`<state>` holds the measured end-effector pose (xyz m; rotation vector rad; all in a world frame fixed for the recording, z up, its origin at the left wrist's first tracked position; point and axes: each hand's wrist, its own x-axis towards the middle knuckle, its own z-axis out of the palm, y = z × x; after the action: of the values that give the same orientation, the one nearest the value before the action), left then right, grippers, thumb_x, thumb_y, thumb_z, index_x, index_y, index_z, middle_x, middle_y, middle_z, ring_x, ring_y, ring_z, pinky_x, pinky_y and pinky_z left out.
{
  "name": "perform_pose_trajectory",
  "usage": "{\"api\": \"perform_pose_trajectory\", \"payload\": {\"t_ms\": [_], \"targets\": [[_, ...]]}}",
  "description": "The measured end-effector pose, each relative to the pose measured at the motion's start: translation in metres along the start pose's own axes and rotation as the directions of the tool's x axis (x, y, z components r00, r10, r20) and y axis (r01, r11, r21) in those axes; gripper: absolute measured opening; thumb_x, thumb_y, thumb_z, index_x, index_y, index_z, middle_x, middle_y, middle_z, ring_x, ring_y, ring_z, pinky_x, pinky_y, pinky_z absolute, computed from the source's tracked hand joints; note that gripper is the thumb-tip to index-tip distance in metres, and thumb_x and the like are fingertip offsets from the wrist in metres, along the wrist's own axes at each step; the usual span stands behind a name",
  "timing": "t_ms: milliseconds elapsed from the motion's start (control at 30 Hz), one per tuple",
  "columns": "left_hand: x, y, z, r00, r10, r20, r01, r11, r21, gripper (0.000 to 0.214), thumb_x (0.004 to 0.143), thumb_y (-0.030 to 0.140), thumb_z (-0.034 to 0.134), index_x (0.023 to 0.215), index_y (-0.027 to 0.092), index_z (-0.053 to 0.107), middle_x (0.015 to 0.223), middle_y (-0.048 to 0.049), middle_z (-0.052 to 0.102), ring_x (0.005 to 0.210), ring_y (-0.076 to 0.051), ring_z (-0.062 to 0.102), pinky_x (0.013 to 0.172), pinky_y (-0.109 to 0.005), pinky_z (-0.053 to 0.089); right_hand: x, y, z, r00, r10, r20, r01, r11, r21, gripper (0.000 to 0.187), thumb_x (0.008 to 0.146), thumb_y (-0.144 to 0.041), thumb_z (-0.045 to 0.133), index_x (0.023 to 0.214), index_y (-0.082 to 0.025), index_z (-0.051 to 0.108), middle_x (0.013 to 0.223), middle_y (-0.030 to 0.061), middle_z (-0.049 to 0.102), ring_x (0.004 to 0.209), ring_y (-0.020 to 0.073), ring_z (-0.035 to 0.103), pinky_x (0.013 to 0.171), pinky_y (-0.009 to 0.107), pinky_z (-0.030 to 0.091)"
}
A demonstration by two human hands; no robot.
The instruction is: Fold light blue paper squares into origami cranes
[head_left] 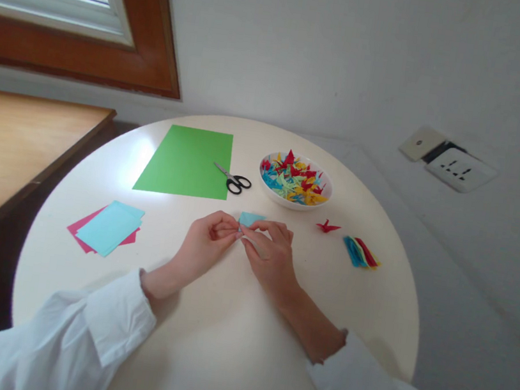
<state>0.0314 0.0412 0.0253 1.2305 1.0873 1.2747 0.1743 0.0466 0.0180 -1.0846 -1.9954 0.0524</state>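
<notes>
Between my two hands, just above the middle of the table, is a small piece of light blue folded paper (251, 219). My left hand (211, 240) pinches its left edge with thumb and fingertips. From the other side my right hand (274, 252) grips it, the fingertips of both hands meeting at its lower left corner. Fingers cover the lower part of the paper, so its full shape is hidden. A red paper crane (328, 226) lies to the right of my right hand.
A white bowl (288, 204) full of colourful paper cranes stands behind my hands. Black-handled scissors (235, 182) overlap a green sheet (187, 162). Light blue squares (110, 227) over pink ones lie at left. Folded coloured strips (361, 252) lie at right on the round white table (218, 357).
</notes>
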Motion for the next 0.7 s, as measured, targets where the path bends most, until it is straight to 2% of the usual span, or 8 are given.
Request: {"api": "perform_pose_trajectory", "payload": {"t_ms": [200,333,533,700], "targets": [[0.000,-0.004,-0.003,0.999,0.040,0.000,-0.040,0.995,0.086,0.013,0.067,0.020,0.061,0.077,0.014,0.055,0.075,-0.0029,0.065,0.071,-0.013,0.064,0.070,-0.026,0.050,0.001,-0.003,-0.004,0.998,-0.027,-0.058,0.030,0.998,0.050,0.029,0.072,-0.005,0.053,0.089,-0.025,0.066,0.082,0.0026,0.063,0.081,0.0176,0.054,0.073,0.034,0.037],[-0.001,-0.004,-0.004,0.997,0.070,0.021,-0.072,0.984,0.163,0.011,0.069,0.017,0.058,0.079,0.015,0.056,0.079,-0.0039,0.066,0.074,-0.014,0.064,0.072,-0.026,0.050,0.005,-0.005,-0.011,0.986,0.088,-0.142,-0.074,0.992,0.105,0.022,0.074,-0.015,0.057,0.092,-0.024,0.064,0.082,0.0028,0.062,0.081,0.0182,0.055,0.076,0.035,0.039],[-0.004,0.000,-0.003,0.992,0.109,0.060,-0.120,0.964,0.236,0.011,0.068,0.013,0.055,0.079,0.016,0.056,0.082,-0.0036,0.066,0.076,-0.013,0.063,0.076,-0.027,0.050,0.006,-0.002,-0.011,0.963,0.259,-0.075,-0.237,0.946,0.222,0.024,0.072,-0.022,0.062,0.096,-0.023,0.059,0.076,0.0008,0.060,0.073,0.0172,0.053,0.073,0.034,0.042],[-0.005,0.003,-0.003,0.986,0.138,0.090,-0.157,0.954,0.254,0.012,0.069,0.013,0.053,0.080,0.016,0.056,0.084,-0.0037,0.066,0.079,-0.013,0.062,0.080,-0.028,0.049,0.004,0.000,-0.008,0.947,0.318,-0.051,-0.294,0.919,0.261,0.022,0.071,-0.023,0.062,0.093,-0.023,0.060,0.074,-0.0003,0.061,0.071,0.0163,0.054,0.069,0.031,0.042]]}}
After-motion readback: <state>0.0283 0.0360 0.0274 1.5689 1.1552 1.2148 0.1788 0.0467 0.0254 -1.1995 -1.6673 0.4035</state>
